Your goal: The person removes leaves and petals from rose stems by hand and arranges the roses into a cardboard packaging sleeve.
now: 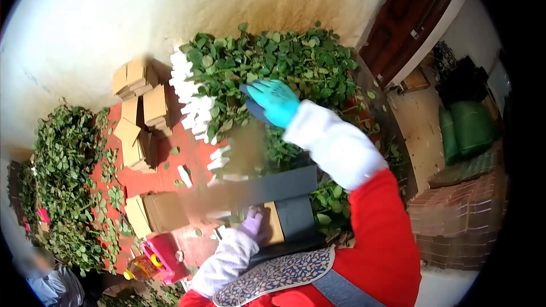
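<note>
Workroom, plant-handling and packing type; indoor. Plastered wall (170, 11), stained; panelled wooden door (406, 17). One red desk (170, 179), strewn with loose leaves, bearing: leafy stems (273, 59), massed, with white ends in a row; cardboard pieces (135, 145), cut and stacked in several piles. Second leafy heap (65, 176) to the left. Green bundles (472, 128) on the floor, right. One co-worker (60, 287), partly visible, lower left.

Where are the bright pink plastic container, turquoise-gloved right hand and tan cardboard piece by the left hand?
Bright pink plastic container (172, 267), head view: side wall.
Turquoise-gloved right hand (275, 103), head view: turquoise area.
Tan cardboard piece (276, 223), head view: uncovered face.
</note>
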Available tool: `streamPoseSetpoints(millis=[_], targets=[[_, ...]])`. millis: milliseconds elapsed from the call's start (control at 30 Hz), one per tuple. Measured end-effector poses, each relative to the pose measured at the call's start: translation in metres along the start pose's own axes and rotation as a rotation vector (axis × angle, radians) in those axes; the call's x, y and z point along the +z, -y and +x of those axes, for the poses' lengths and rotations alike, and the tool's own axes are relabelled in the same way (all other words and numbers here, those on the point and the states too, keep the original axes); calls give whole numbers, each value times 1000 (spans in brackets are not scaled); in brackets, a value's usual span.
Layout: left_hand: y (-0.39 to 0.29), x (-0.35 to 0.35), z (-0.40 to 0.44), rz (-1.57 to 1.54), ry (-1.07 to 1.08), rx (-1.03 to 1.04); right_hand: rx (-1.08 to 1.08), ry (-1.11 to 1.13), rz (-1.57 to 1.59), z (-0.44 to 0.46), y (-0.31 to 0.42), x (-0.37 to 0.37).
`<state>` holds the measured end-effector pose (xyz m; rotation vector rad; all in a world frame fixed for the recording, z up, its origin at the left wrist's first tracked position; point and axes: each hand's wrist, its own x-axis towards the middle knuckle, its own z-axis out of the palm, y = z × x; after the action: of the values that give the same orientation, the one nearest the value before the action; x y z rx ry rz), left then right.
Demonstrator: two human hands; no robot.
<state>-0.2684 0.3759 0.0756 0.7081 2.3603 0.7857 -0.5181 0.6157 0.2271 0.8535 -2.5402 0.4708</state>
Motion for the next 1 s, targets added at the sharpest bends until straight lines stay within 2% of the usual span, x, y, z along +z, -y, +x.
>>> streamPoseSetpoints(millis=[33, 67, 100, 133, 200, 267, 400, 467, 533, 600, 667, 733, 800, 833, 867, 900, 933, 1000], targets=[[3, 2, -1, 5, -52, 58, 129, 104, -137, 12, -25, 38], [-5, -6, -2, -59, 37, -43, 202, 188, -201, 17, -51, 74], [-2, -3, -3, -79, -20, 22, 306, 353, -222, 22, -58, 88], [0, -2, -3, -101, -74, 87, 353, 456, -219, 22, -66, 99], [-3, -7, -6, -157, -26, 41, 305, 461, -285, 11, -77, 117], [-14, -19, -5, -238, -9, 24, 247, 364, -251, -1, -74, 109], [-1, -11, 1, -216, -96, 176, 26, 372, -318, -22, -25, 69], [8, -2, 1, -166, -68, 115, -141, 137, -244, -37, 17, 39], [6, -4, 0, -212, -45, 106, -310, 209, -239, -46, 49, 10], [0, -7, -3, -151, -27, 19, -279, -82, -288, -52, 63, -4], [-8, -12, -2, -101, -26, -24, -200, 234, -283, -54, 47, 24], [-6, -9, -4, -131, -50, -10, -14, 390, -213, -59, 21, 61], [-4, -7, -4, -108, -75, 16, 64, 786, -177, -67, -22, 114], [-1, -5, -5, -103, -34, -26, 57, 896, -187, -72, -35, 131], [0, -5, -4, -85, -52, 8, 36, 900, -196, -70, -42, 138], [4, -3, -3, -92, -64, 39, -45, 723, -115, -69, -50, 146], [7, 0, -3, -105, -72, 67, 31, 615, -133, -44, -37, 98], [3, -1, -5, -125, -51, 14, 160, 315, -121, -13, -45, 78]])
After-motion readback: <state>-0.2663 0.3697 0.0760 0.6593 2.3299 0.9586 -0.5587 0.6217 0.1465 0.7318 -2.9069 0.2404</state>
